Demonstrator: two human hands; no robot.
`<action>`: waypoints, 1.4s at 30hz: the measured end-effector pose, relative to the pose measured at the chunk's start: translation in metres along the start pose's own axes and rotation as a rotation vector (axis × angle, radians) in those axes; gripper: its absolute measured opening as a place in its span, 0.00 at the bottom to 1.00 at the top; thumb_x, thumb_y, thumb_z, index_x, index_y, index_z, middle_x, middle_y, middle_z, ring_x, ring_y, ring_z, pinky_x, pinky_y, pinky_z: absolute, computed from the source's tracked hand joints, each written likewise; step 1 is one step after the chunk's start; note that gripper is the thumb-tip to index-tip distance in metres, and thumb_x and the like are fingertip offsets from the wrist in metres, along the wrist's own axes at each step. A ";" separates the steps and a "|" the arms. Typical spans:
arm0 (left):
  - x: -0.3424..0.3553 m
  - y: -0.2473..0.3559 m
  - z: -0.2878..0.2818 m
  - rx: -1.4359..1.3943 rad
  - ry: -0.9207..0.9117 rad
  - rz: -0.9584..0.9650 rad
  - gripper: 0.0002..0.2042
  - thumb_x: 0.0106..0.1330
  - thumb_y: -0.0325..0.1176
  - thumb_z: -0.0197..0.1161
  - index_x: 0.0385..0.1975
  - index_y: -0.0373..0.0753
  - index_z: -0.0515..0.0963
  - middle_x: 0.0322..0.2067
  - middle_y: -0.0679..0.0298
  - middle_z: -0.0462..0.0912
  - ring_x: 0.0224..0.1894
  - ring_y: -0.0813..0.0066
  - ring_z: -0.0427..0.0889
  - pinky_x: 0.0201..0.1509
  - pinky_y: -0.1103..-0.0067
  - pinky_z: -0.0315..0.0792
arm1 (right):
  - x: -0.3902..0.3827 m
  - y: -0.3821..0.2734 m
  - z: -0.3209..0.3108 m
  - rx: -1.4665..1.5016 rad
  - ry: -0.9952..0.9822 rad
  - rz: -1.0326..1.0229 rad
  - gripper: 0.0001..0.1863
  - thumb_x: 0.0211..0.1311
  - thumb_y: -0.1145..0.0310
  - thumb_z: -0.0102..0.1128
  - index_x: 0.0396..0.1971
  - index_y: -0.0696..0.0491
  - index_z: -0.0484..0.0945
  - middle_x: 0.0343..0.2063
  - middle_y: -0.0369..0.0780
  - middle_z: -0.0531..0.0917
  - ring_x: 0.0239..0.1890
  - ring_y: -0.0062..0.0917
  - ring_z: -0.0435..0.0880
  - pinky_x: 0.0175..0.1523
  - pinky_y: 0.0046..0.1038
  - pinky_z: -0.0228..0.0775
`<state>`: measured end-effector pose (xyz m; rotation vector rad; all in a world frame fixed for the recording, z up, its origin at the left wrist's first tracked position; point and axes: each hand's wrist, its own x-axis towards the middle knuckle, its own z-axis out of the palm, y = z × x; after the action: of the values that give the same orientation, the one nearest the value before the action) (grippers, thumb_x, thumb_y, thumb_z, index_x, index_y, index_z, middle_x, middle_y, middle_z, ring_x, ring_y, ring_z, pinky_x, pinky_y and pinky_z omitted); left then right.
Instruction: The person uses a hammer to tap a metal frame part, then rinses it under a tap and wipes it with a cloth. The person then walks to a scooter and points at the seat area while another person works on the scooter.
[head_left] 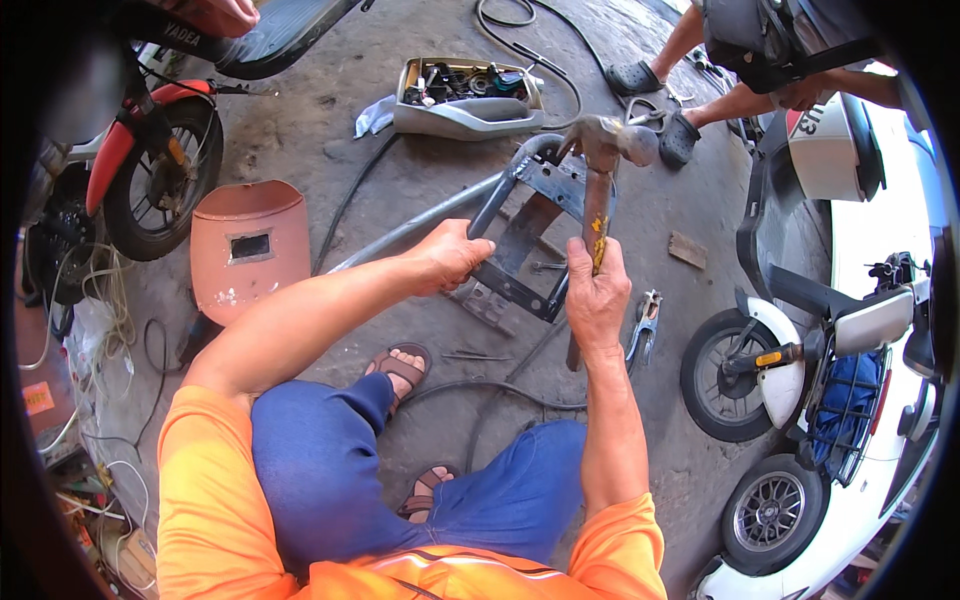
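Note:
In the head view my left hand [452, 258] is closed round a dark tube on the left side of a metal frame [548, 288], which has a bent top bar and perforated plates. My right hand [594, 285] grips the wooden, yellow-marked handle of a hammer [625, 140], whose worn head is raised at the frame's upper right. A pale metal pipe [400, 234] runs diagonally behind my left hand. A clamp [643, 325] lies on the ground right of my right hand, and a small wooden block [687, 249] lies farther right.
A salmon welding shield [250, 285] stands left, near a red-fendered scooter [160, 170]. A toolbox [465, 95] sits behind the frame. A person in clogs [676, 140] is at upper right. A white scooter [770, 390] and white car [820, 555] line the right. Cables cross the ground.

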<state>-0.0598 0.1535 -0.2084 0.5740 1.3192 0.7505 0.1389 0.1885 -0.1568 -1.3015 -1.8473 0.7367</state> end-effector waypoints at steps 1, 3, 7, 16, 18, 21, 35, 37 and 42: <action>0.002 -0.001 0.000 -0.005 0.001 -0.004 0.08 0.64 0.35 0.56 0.32 0.40 0.65 0.16 0.69 0.63 0.11 0.83 0.57 0.12 0.81 0.49 | 0.003 -0.006 0.000 -0.046 -0.031 -0.002 0.16 0.63 0.56 0.57 0.31 0.55 0.70 0.18 0.46 0.76 0.22 0.43 0.77 0.30 0.36 0.69; 0.002 0.000 0.002 -0.025 -0.011 0.004 0.08 0.64 0.35 0.56 0.29 0.41 0.65 0.15 0.70 0.62 0.11 0.83 0.55 0.12 0.81 0.48 | 0.008 -0.002 0.005 -0.167 -0.089 -0.043 0.17 0.63 0.54 0.56 0.31 0.54 0.70 0.18 0.48 0.77 0.25 0.48 0.78 0.31 0.40 0.69; 0.002 0.001 0.003 -0.017 0.024 -0.004 0.09 0.64 0.35 0.56 0.27 0.40 0.66 0.15 0.70 0.62 0.11 0.82 0.56 0.12 0.80 0.49 | 0.027 -0.008 0.006 -0.340 -0.241 0.019 0.20 0.62 0.49 0.54 0.32 0.53 0.70 0.21 0.52 0.79 0.30 0.54 0.78 0.32 0.46 0.68; 0.005 -0.003 0.000 0.027 0.041 0.036 0.07 0.63 0.34 0.55 0.29 0.37 0.69 0.15 0.69 0.63 0.12 0.81 0.58 0.12 0.80 0.50 | 0.025 -0.005 0.007 -0.299 -0.241 0.010 0.18 0.62 0.52 0.55 0.31 0.54 0.70 0.21 0.52 0.78 0.29 0.53 0.78 0.32 0.45 0.68; 0.009 -0.006 -0.001 0.076 0.032 0.022 0.07 0.63 0.34 0.55 0.28 0.37 0.69 0.15 0.69 0.63 0.12 0.81 0.58 0.12 0.80 0.50 | 0.019 -0.009 0.005 -0.218 -0.205 -0.026 0.18 0.62 0.52 0.55 0.31 0.54 0.70 0.21 0.52 0.78 0.29 0.53 0.78 0.32 0.45 0.68; 0.009 -0.006 0.001 0.077 0.069 -0.013 0.07 0.63 0.33 0.55 0.27 0.37 0.69 0.15 0.69 0.64 0.12 0.81 0.58 0.12 0.80 0.50 | 0.022 -0.004 0.004 -0.300 -0.247 -0.031 0.17 0.62 0.53 0.56 0.31 0.53 0.71 0.20 0.51 0.78 0.28 0.51 0.78 0.31 0.43 0.68; 0.009 -0.004 0.000 0.166 0.087 0.042 0.07 0.61 0.34 0.55 0.27 0.37 0.71 0.16 0.68 0.66 0.14 0.80 0.62 0.15 0.79 0.54 | 0.018 -0.017 -0.002 -0.281 -0.176 -0.031 0.18 0.62 0.53 0.56 0.30 0.54 0.70 0.20 0.51 0.78 0.28 0.52 0.78 0.31 0.44 0.68; 0.011 -0.008 0.000 0.165 0.094 0.054 0.07 0.61 0.34 0.55 0.27 0.37 0.72 0.16 0.68 0.66 0.14 0.80 0.62 0.15 0.79 0.55 | 0.021 -0.013 0.001 -0.252 -0.155 -0.062 0.18 0.62 0.52 0.55 0.30 0.54 0.69 0.21 0.51 0.79 0.28 0.52 0.78 0.31 0.44 0.68; 0.011 -0.012 0.002 0.139 0.114 0.060 0.06 0.60 0.33 0.55 0.28 0.37 0.72 0.17 0.67 0.67 0.14 0.79 0.62 0.15 0.78 0.54 | 0.033 -0.014 -0.005 -0.412 -0.261 -0.021 0.18 0.63 0.52 0.54 0.30 0.54 0.69 0.21 0.52 0.78 0.28 0.53 0.78 0.31 0.46 0.67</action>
<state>-0.0554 0.1543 -0.2240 0.6929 1.4728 0.7535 0.1291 0.2156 -0.1353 -1.4909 -2.3090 0.5511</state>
